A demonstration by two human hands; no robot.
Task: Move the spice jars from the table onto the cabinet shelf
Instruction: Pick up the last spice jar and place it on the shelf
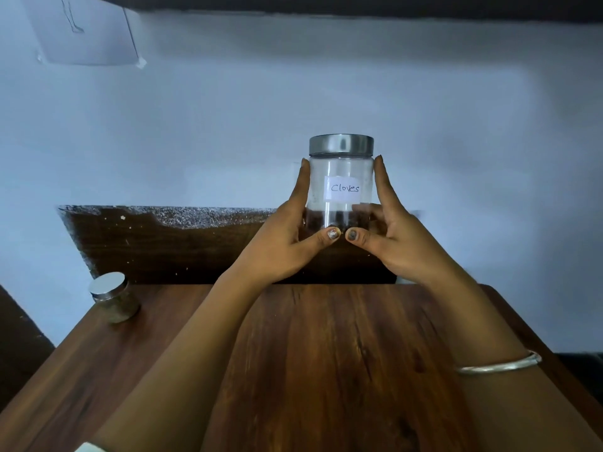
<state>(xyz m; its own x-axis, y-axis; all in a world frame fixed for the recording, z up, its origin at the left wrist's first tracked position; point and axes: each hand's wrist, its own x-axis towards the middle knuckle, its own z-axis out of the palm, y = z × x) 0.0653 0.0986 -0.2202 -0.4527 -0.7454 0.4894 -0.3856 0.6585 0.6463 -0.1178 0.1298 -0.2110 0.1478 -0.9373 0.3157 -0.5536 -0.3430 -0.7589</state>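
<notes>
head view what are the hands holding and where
The clear glass jar with metal lid, labelled Cloves: left hand and right hand grip its opposite sides.

We held the cloves jar (341,187) upright between both hands, the left hand (280,246) on its left side and the right hand (394,243) on its right, with our thumbs almost meeting in front of its base. It stood over the right half of the shelf (163,246); whether it touched the shelf we could not tell. The shelf lay beyond the bench (326,353), against the wall (456,125). A small jar (112,296) sat at the bench's far left corner, well apart from our hands.
</notes>
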